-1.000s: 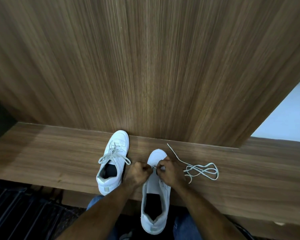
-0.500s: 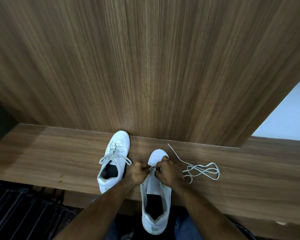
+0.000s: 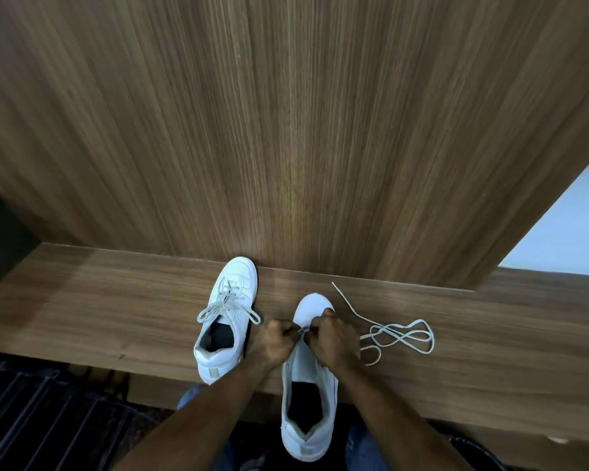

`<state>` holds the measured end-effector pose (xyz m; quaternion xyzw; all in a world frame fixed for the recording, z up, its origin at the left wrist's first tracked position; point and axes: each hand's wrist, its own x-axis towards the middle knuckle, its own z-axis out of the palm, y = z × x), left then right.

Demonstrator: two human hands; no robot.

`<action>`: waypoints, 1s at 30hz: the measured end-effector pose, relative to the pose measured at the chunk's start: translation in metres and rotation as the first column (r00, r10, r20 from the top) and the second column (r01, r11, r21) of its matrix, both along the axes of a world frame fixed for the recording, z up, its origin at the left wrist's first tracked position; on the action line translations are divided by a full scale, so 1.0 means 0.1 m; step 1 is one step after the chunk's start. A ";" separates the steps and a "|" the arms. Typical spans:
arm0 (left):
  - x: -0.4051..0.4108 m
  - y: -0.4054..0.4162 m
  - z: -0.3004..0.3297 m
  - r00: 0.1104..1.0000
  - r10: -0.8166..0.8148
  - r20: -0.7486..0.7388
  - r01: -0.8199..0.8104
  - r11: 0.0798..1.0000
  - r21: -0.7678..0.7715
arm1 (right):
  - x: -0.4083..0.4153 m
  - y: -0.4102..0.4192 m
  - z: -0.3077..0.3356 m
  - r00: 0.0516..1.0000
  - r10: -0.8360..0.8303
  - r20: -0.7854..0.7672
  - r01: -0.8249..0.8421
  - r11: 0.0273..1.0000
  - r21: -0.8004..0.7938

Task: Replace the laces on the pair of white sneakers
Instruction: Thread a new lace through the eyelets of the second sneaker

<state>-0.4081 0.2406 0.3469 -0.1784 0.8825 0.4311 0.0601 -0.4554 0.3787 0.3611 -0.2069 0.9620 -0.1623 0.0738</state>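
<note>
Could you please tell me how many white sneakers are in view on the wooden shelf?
2. One laced sneaker sits to the left by the wall; the other sneaker lies in front of the person, overhanging the shelf edge, under both hands.

A tall wood-veneer panel (image 3: 286, 130) with fine vertical grain fills most of the view and rises from the back edge of a wooden ledge (image 3: 99, 311) in the same brown tone. The ledge runs across the frame from left to right. At the right, past the panel's slanted edge, a pale bluish-white wall (image 3: 565, 226) shows. At the far left a dark recess (image 3: 0, 243) sits beside the panel. Below the ledge's front edge, at lower left, lies a dark ribbed floor mat (image 3: 38, 413).
</note>
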 end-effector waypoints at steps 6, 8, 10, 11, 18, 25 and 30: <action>0.00 0.00 0.02 0.979 0.189 0.079 -0.203 0.949 0.243 | 0.03 0.03 -0.08 1.000 -0.002 0.025 0.003 1.000 -0.020; -0.05 -0.01 -0.02 0.973 0.217 0.084 -0.232 0.937 0.260 | 0.03 0.04 -0.08 0.998 -0.022 0.055 0.025 0.998 -0.050; -0.12 0.01 0.00 0.980 0.185 0.081 -0.196 0.965 0.176 | 0.02 0.04 -0.07 0.996 -0.031 0.078 0.036 0.997 -0.069; -0.17 0.02 -0.02 0.982 0.172 0.083 -0.182 0.976 0.121 | 0.02 0.04 -0.06 0.995 -0.032 0.092 0.038 0.997 -0.069; -0.30 0.00 0.16 0.960 0.253 0.124 -0.271 0.948 0.166 | -0.04 0.15 -0.06 0.965 -0.004 0.264 0.042 0.989 -0.140; -0.65 -0.40 1.05 0.791 0.602 0.107 -0.418 0.405 0.813 | -0.13 0.17 -0.06 0.932 0.048 0.359 0.015 0.985 -0.171; -0.67 -0.33 1.10 0.739 0.672 0.051 -0.380 0.353 0.855 | -0.11 0.18 -0.05 0.924 0.056 0.378 0.007 0.987 -0.164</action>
